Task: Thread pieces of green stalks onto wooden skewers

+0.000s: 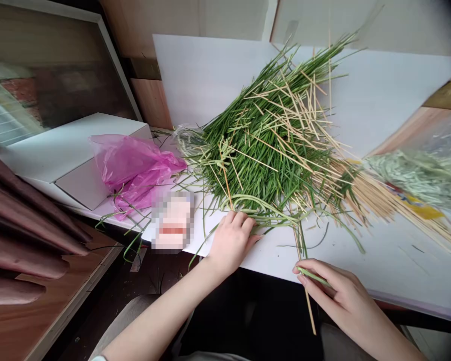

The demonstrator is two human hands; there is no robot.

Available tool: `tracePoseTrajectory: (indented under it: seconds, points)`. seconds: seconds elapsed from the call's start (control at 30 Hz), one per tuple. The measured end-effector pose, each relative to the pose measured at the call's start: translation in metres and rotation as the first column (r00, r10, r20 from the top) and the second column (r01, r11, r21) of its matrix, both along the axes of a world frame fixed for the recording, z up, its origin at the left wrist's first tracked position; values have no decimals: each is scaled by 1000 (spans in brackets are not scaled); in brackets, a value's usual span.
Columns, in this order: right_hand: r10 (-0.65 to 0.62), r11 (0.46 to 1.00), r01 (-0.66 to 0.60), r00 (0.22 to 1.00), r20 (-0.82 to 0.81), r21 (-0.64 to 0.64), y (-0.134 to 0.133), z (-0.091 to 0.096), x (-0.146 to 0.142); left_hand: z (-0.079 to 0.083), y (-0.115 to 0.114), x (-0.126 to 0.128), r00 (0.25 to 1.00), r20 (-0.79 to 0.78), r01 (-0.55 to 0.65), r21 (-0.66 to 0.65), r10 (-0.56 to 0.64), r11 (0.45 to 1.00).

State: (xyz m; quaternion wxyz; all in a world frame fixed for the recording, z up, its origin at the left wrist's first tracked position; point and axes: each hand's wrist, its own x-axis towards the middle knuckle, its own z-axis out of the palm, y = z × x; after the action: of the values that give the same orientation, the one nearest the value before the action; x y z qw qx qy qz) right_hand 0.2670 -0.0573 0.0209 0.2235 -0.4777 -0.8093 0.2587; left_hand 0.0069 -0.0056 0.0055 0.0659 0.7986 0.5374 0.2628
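Note:
A large heap of garlic chives (255, 150) lies on the white table in front of me, with thin bamboo skewers (304, 118) scattered over it. My left hand (231, 238) rests at the heap's near edge, fingers curled down beside pale green stems (270, 216). What its fingers grip is hidden. One brownish skewer (226, 185) runs down to its knuckles. Off the table's front edge, my right hand (334, 288) pinches a bamboo skewer (309, 308) that slants downward, together with a green chive stem (313, 276). The skewer's upper part has green strands along it.
A pink plastic bag (131, 168) sits at the left, beside a white box (75, 145). A blurred-out, pale rectangular item (173, 220) lies near the front edge. More skewers (376, 193) and a clear bag with pale green contents (417, 175) are at the right. A white panel (195, 75) stands behind.

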Motion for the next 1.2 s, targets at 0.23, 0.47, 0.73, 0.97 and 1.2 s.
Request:
tracePoseTrajectory:
  seconds: [0.23,0.47,0.73,0.97,1.2]
  points:
    - [39,984,-35,999,19,-177,4,-3,-24,8,-29,0,868,418,341,-106,-269,934]
    - [32,962,-71,988,-150,-265,17,8,-65,10,-30,-3,766,619,372,-209,-173,904]
    - [-88,937,-24,949,-303,-350,21,10,-68,4,-24,-9,803,534,293,34,-265,956]
    - [-80,877,-87,943,-322,-472,19,12,-50,11,-20,-15,781,562,305,38,-273,952]
    - [-145,750,-218,866,-478,-624,13,-2,-44,15,-29,-6,867,206,445,95,-455,891]
